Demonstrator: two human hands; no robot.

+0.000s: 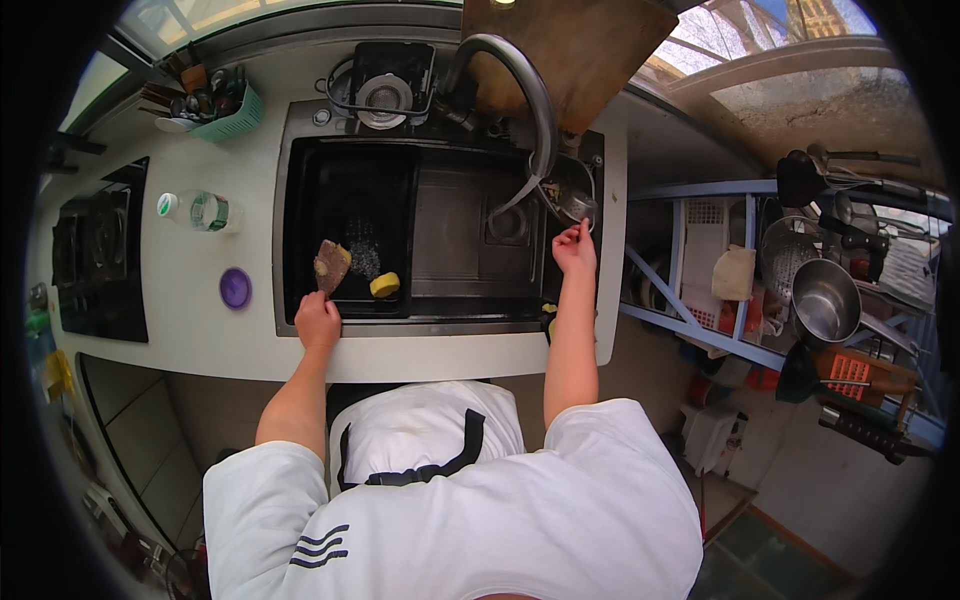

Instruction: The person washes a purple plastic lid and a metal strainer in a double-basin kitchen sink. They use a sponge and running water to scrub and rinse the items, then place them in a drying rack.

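Observation:
My left hand [318, 321] is at the front rim of the black sink [345, 180], gripping one end of a brown, worn-looking cloth or pad [331, 268] with yellowish patches. Below the pad's right side, a yellow sponge [385, 285] lies in the left basin, near a patch of suds or water [363, 247]. My right hand [574, 251] reaches to the sink's right side. Its fingertips pinch the edge of a small metal strainer cup [579, 206], tilted inside a corner container [594, 176] that has food scraps in it.
A curved metal faucet [551, 127] arches over the right side. Left on the counter are a clear plastic bottle [206, 211], a purple lid [235, 289] and a green utensil basket [232, 120]. A wooden board [555, 67] leans behind. Pans and knives hang by a blue rack [690, 319].

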